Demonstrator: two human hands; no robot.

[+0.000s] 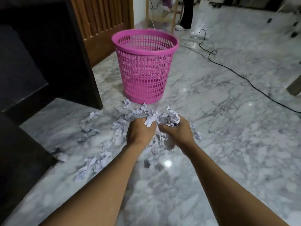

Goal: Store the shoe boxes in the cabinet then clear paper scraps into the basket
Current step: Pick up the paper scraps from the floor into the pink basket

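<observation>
Shiny grey-white marble floor [228, 128] fills the room. A dark wooden cabinet [32, 62] stands left of the grips. The left grip [140, 131] and right grip [175, 131] are each clenched round white crumpled paper scraps [150, 120] (print too blurry to read). More lie under them. The pink plastic mesh basket [145, 70] stands upright just beyond.

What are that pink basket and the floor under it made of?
Pink basket: likely moulded plastic, given its uniform colour and regular lattice holes. Floor: looks like polished marble or marble-look tile, white with grey veins and glossy light spots.
</observation>
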